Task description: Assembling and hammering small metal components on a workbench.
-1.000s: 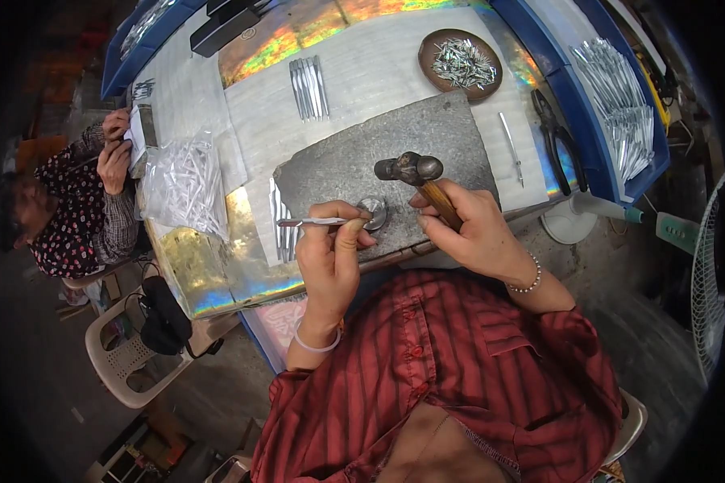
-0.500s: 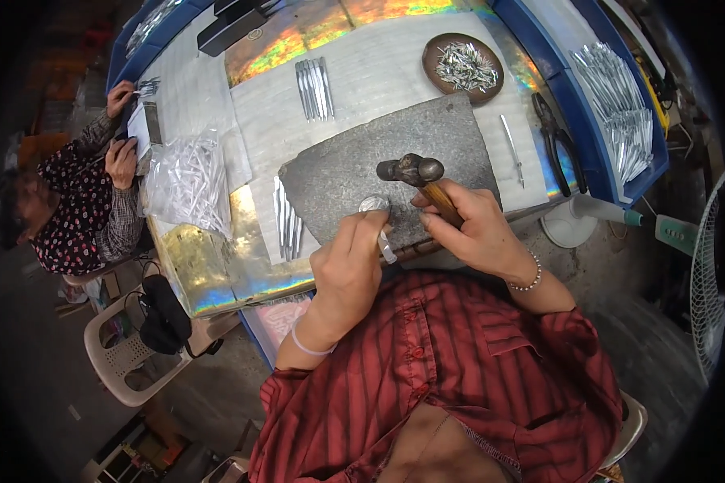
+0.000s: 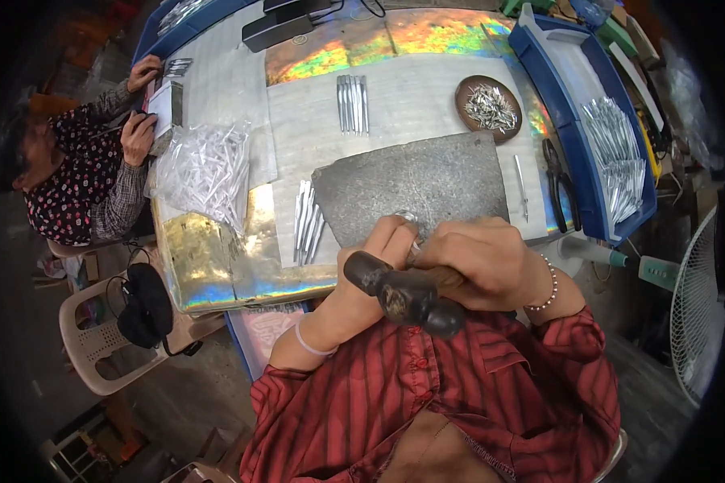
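Observation:
My right hand [image 3: 485,262] is closed around the wooden handle of a ball-peen hammer [image 3: 407,299]. The dark hammer head hangs close to my chest, in front of part of my left hand [image 3: 372,259]. That left hand is closed on a small shiny metal piece [image 3: 409,217] with a rounded end, at the near edge of a grey stone slab [image 3: 427,177]. Both hands sit side by side, the right fingertips beside the metal piece; whether they touch it I cannot tell. Most of the piece is hidden by my fingers.
Slim metal pieces [image 3: 308,221] lie left of the slab, with another row [image 3: 352,105] behind. A brown bowl [image 3: 461,101] holds small metal bits. Pliers [image 3: 560,189] and a blue bin [image 3: 568,153] are right. A plastic bag [image 3: 205,173] and a co-worker [image 3: 80,177] are left.
The hammer has come off the slab toward my chest, its head swinging near my left wrist. My right hand has moved in beside my left. The view has shifted slightly.

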`<state>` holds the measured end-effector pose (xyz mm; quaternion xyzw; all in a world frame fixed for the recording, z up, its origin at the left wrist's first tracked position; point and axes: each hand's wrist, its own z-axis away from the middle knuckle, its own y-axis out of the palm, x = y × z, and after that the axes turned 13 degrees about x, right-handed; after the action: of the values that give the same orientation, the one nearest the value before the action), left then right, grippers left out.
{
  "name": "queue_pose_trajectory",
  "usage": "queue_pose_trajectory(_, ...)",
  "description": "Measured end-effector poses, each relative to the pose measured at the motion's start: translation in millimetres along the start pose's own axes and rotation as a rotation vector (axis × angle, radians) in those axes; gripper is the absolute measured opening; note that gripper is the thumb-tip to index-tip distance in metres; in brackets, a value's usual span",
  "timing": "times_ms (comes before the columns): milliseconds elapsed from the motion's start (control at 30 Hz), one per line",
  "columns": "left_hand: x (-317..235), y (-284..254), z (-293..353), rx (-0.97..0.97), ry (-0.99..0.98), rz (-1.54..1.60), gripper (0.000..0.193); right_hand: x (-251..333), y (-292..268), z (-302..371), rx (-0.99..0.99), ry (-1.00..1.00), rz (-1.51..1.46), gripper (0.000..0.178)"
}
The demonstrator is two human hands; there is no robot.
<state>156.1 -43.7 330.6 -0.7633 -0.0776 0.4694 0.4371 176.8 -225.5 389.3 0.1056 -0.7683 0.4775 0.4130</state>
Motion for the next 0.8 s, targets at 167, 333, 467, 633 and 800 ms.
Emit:
queue_pose_trajectory(167,5.1,3.0,8.3,0.046,-0.019,0.021,0.026,10.3,-0.6,-3.8,0.023,0.051,-0.004,0.028)
queue_pose_trajectory(333,5.2,3.2,5.8,-0.067,-0.011,-0.033,0.025,23.7,-4.9,22.2,-0.102,0.340,-0.259,0.045)
queue_pose_trajectory(467,9.1,5.0,7.6,-0.062,0.013,0.004,0.027,45.3,-21.5,32.2,-0.050,0.363,-0.114,0.045)
queue_pose_trajectory(633,15.4,12.3,9.1,-0.100,0.033,0.034,0.025,51.6,-20.7,38.9,0.022,0.313,0.029,0.054)
queue_pose_trajectory(800,13.6,11.5,5.8,-0.110,0.032,0.034,0.022,55.9,-21.7,41.5,0.022,0.241,0.144,0.059)
